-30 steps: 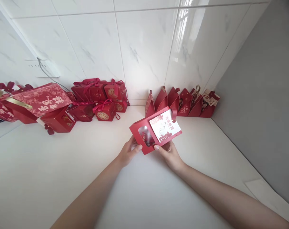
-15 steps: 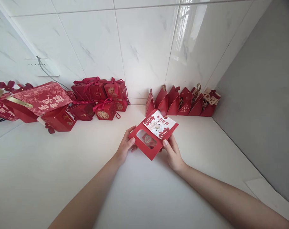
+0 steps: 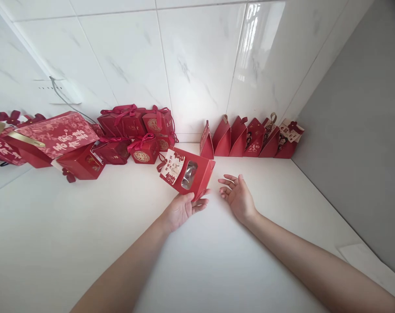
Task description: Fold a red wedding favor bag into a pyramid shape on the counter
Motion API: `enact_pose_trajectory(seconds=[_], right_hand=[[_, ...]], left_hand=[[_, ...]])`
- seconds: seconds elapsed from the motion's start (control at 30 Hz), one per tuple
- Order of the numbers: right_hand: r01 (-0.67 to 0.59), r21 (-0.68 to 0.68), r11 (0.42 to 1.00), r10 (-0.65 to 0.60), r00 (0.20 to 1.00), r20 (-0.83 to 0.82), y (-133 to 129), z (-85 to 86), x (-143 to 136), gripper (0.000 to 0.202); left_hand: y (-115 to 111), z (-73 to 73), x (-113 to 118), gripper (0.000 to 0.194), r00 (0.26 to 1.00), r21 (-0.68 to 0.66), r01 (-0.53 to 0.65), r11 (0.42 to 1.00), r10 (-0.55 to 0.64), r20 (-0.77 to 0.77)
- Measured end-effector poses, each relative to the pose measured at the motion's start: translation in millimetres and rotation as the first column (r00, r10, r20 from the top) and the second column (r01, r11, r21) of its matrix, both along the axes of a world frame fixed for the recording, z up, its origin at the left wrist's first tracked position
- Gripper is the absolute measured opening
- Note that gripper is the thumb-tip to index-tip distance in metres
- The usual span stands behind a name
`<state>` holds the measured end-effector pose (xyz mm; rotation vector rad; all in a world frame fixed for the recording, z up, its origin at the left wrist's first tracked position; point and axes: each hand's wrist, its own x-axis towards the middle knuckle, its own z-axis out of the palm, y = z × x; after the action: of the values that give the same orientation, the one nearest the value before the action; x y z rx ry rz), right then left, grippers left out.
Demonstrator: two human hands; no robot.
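My left hand point(image 3: 183, 211) grips a red gift box point(image 3: 202, 171) by its lower edge, thumb on the front and fingers underneath. The box is tilted, with its white printed flap and small ribbon toward the left. A clear oval window in its front shows something shiny inside. To the right of the box, my right hand point(image 3: 239, 198) is open, fingers apart and holding nothing. A small gap separates it from the box.
Several red pointed boxes point(image 3: 238, 139) stand in a row against the tiled wall point(image 3: 197, 65). Red boxes with ribbons point(image 3: 145, 150) are stacked left of centre, beside larger patterned boxes point(image 3: 60, 139). A grey panel point(image 3: 356, 130) borders the white counter point(image 3: 119, 226) on the right.
The gift box has been turned so its white flap points left instead of up and right. My right hand has let go and moved slightly right; my left hand still holds the box.
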<state>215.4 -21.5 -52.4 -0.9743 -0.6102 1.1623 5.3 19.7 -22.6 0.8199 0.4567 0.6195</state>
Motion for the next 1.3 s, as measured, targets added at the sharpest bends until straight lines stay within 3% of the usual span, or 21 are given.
enact_pose_trajectory(seconds=[0.13, 0.33, 0.5, 0.57, 0.67, 0.8, 0.93, 1.07, 1.3], right_hand=[[-0.028, 0.023, 0.999, 0.029, 1.000, -0.008, -3, 1.6, -3, 0.045], [-0.068, 0.002, 0.998, 0.068, 0.998, 0.003, -7, 9.8, -9, 0.047], [-0.066, 0.045, 0.997, 0.066, 0.998, -0.013, -5, 6.2, -8, 0.039], [-0.077, 0.045, 0.996, 0.078, 0.997, -0.029, -4, 4.8, -8, 0.038], [-0.084, 0.047, 0.995, 0.085, 0.996, -0.027, -4, 4.5, -7, 0.037], [-0.096, 0.045, 0.994, 0.095, 0.995, 0.006, -4, 4.3, -7, 0.034], [-0.088, 0.020, 0.996, 0.087, 0.994, 0.064, -5, 2.4, -6, 0.032], [-0.153, 0.004, 0.988, 0.148, 0.962, 0.230, -9, 2.3, -7, 0.039], [-0.296, 0.140, 0.945, 0.171, 0.811, 0.560, -21, 6.3, -10, 0.050]], left_hand=[[0, -2.6, 2, 0.039, 0.989, 0.144, -0.089, 0.985, 0.104, -0.101], [1, -7.2, -1, 0.046, 0.991, 0.263, 0.003, 0.965, 0.032, -0.130], [1, -8.0, 1, 0.053, 0.996, 0.305, -0.001, 0.952, 0.030, -0.088], [1, -7.8, 2, 0.051, 0.982, 0.396, -0.081, 0.915, 0.142, -0.126], [1, -9.3, 3, 0.044, 0.904, 0.569, -0.221, 0.792, 0.385, -0.184], [3, -11.9, 2, 0.042, 0.822, 0.645, -0.226, 0.730, 0.498, -0.276], [3, -7.5, 2, 0.048, 0.770, 0.641, -0.231, 0.732, 0.540, -0.339], [3, -1.1, 0, 0.056, 0.702, 0.633, -0.193, 0.749, 0.557, -0.445], [11, -13.9, -4, 0.079, 0.720, 0.487, -0.262, 0.833, 0.505, -0.475]])
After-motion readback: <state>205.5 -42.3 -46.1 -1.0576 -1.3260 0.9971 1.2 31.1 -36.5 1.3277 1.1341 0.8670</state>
